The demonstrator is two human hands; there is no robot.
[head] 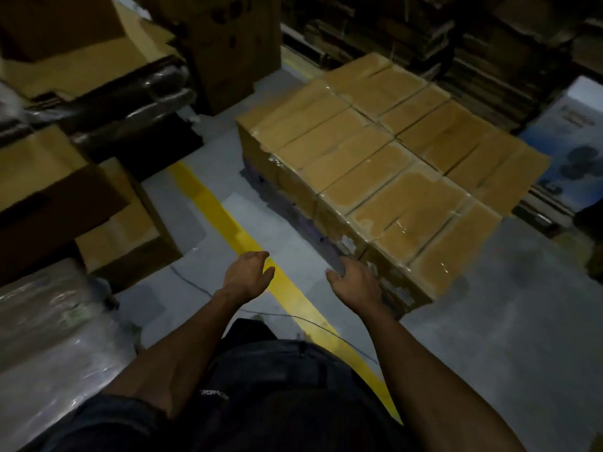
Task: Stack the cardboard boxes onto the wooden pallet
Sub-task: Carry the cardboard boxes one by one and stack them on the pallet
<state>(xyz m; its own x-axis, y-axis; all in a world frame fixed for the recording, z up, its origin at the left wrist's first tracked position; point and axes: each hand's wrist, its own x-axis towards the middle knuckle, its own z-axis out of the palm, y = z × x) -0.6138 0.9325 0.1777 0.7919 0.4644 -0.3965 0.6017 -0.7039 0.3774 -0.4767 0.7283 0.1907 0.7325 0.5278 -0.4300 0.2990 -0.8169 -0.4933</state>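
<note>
Beside the near corner of the brown taped cardboard boxes, the right hand is positioned loosely curled, empty, nearer than the relaxed, empty left hand.

Both bare forearms reach forward and down from the lower edge of the view, spread apart at the elbows and drawing closer toward the wrists. The left hand hangs in the air, back upward, fingers loosely curled downward and thumb held out to the side, with nothing in its grip. The right hand sits a little further forward and well apart from the left, back upward too, thumb pointing inward and fingers bent down out of sight past the knuckles.
</note>
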